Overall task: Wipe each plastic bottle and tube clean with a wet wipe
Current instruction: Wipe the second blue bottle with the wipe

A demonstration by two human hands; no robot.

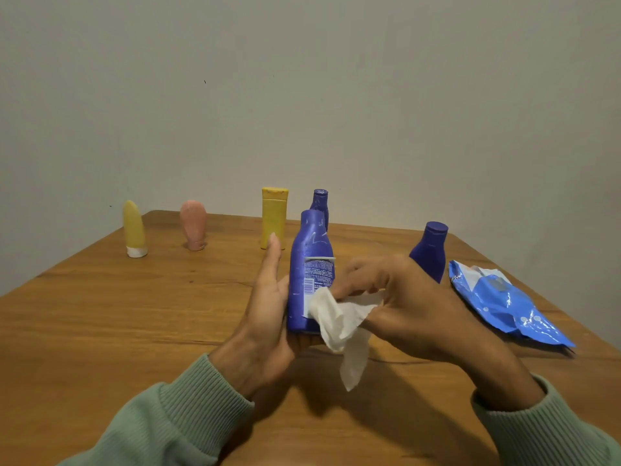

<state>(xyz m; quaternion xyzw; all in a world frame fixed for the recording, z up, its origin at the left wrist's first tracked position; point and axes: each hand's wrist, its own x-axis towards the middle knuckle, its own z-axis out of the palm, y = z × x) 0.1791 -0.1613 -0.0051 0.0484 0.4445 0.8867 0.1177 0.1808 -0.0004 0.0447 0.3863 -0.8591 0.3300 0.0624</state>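
Observation:
A blue plastic bottle with a white back label stands in the middle of the wooden table. My left hand holds it from the left side and behind, one finger pointing straight up along it. My right hand pinches a crumpled white wet wipe and presses it against the lower right of the bottle's label. The wipe's loose end hangs down toward the table.
At the back stand a yellow tube, a pink tube, a yellow bottle and a second blue bottle. A third blue bottle stands at the right beside a blue wet-wipe pack. A grey wall rises behind.

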